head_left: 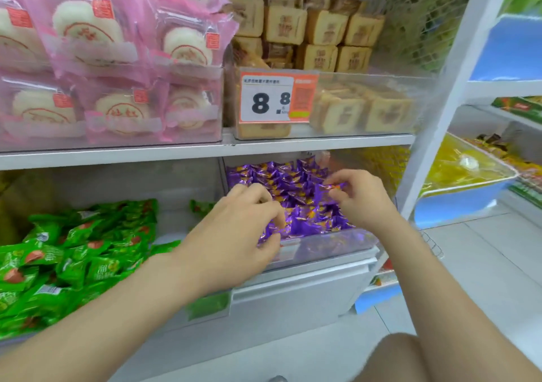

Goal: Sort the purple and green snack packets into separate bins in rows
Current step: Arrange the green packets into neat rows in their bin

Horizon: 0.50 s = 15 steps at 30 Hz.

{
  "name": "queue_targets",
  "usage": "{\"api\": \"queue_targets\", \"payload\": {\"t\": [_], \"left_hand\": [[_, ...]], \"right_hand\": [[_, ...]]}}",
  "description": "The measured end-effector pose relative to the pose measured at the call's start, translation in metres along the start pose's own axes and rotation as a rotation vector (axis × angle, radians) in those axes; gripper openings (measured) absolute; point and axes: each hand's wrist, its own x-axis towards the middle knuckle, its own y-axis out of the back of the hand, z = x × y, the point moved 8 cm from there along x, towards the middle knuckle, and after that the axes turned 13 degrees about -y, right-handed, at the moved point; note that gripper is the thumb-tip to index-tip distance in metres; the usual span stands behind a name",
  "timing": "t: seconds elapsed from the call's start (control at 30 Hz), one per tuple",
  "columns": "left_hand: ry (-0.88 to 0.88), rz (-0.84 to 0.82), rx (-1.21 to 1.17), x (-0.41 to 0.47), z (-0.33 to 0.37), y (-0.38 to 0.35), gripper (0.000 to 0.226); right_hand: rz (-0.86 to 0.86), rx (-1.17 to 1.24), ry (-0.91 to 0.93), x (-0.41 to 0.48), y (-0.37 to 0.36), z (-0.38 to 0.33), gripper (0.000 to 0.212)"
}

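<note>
Purple snack packets (pixel 296 188) lie in rows in a clear bin (pixel 337 243) on the lower shelf, right of centre. Green snack packets (pixel 79 249) fill the bin to its left in a loose heap. My left hand (pixel 234 235) reaches over the purple bin's front left corner, with its fingers curled on a purple packet (pixel 271 236). My right hand (pixel 360 196) is over the right side of the same bin and pinches a purple packet (pixel 331 186) between thumb and fingertips.
The upper shelf holds pink-wrapped white cakes (pixel 111 67) and brown square pastries (pixel 316 38) behind a price tag (pixel 275 97). A white shelf post (pixel 434 117) stands just right of the purple bin. Further right are yellow packets (pixel 457 167) in a blue-rimmed bin. My knee (pixel 410 358) is at the bottom.
</note>
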Motion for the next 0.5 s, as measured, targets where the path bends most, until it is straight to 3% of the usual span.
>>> {"api": "queue_targets", "payload": {"t": [0.1, 0.2, 0.37, 0.5], "left_hand": [[0.01, -0.305, 0.175, 0.027, 0.004, -0.04, 0.028], [0.049, -0.447, 0.249, 0.04, 0.004, -0.063, 0.029], [0.118, -0.449, 0.241, 0.038, 0.004, -0.08, 0.011], [0.137, -0.416, 0.237, 0.037, 0.004, -0.082, 0.012]], "right_hand": [[0.034, -0.031, -0.051, 0.017, -0.008, 0.035, 0.018], [0.008, -0.081, -0.038, 0.028, -0.025, 0.049, 0.017], [0.02, -0.125, -0.015, 0.041, -0.045, 0.052, 0.022], [-0.051, -0.159, -0.003, 0.043, -0.054, 0.046, 0.029]]}}
